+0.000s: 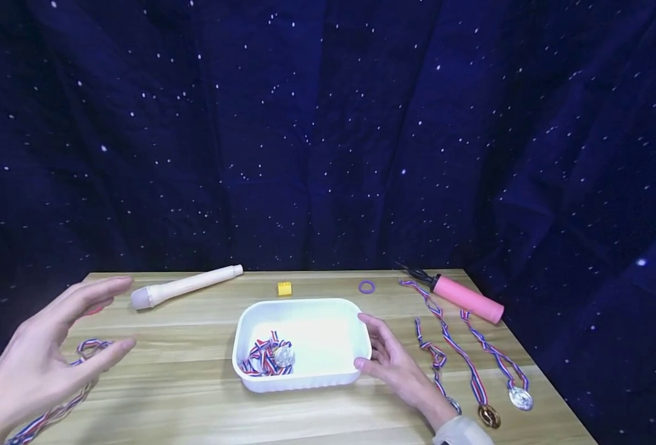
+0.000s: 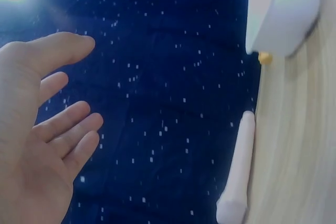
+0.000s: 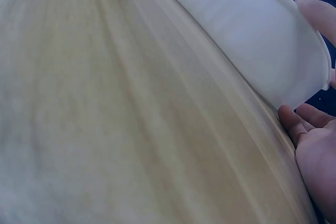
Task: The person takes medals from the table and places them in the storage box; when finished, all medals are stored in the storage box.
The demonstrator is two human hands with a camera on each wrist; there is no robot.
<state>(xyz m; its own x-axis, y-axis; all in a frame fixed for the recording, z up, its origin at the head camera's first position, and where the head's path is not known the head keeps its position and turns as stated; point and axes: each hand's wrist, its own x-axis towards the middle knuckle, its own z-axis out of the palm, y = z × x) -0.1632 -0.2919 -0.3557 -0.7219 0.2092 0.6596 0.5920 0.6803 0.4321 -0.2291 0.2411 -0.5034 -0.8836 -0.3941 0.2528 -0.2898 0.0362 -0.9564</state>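
Note:
A white plastic basin [image 1: 306, 383] stands mid-table. In its left part lies a silver medal [image 1: 284, 355] with a heap of red, white and blue ribbon. My right hand [image 1: 391, 361] grips the basin's right end; in the right wrist view the thumb [image 3: 317, 17] is at the rim and the fingers are low against the side. Off to the left, my left hand [image 1: 50, 352] is raised with thumb and fingers spread, holding nothing. A striped ribbon [image 1: 63, 408] lies beneath it, partly hidden. The left wrist view shows the same hand's palm [image 2: 37, 182].
A white microphone [image 1: 189, 288] lies back left, beside a yellow block [image 1: 285, 288] and a purple ring [image 1: 367, 287]. On the right are a pink pump [image 1: 467, 298], a gold medal [image 1: 489, 416], a silver medal [image 1: 521, 398] and another medal [image 1: 454, 405] partly behind my right wrist.

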